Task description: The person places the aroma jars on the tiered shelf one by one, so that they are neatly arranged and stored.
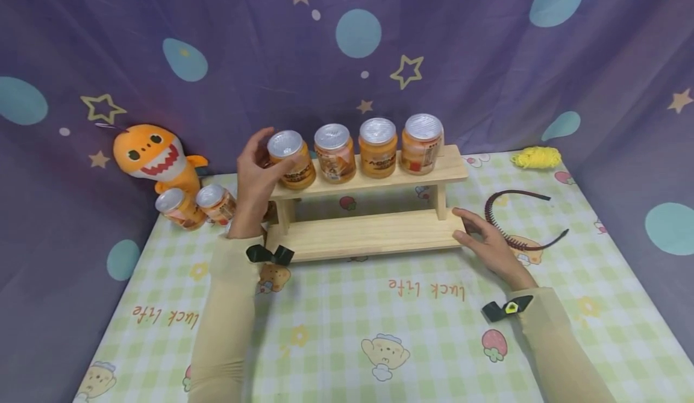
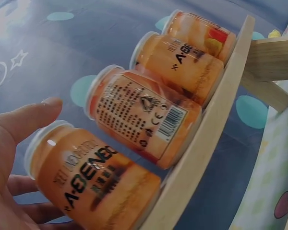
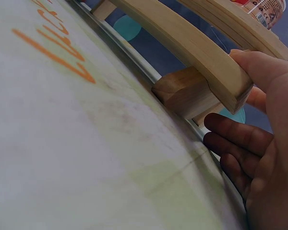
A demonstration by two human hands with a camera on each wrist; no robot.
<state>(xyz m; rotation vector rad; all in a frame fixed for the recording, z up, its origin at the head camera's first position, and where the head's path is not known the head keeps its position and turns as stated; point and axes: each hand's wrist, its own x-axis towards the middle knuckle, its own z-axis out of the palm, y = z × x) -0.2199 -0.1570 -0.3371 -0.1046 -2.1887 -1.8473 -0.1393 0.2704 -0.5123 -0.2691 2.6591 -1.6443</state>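
A two-tier wooden stand (image 1: 347, 236) stands on the table with a row of orange jars with silver lids on its upper plank. My left hand (image 1: 259, 171) is spread around the leftmost jar (image 2: 93, 177). Its fingers pass behind that jar, and the thumb extends past the lid with a gap showing in the left wrist view. The other jars on the plank include one at the right end (image 1: 421, 150). At the stand's lower right end, my right hand (image 1: 490, 246) grips the plank (image 3: 221, 72), thumb on top and index finger around the end.
Two more jars (image 1: 181, 209) stand at the left before an orange shark plush (image 1: 149, 153). Another is partly hidden behind the left wrist. On the right lie a dark headband (image 1: 490, 210) and a yellow yarn bundle (image 1: 537, 158). A purple curtain (image 1: 244, 41) hangs behind.
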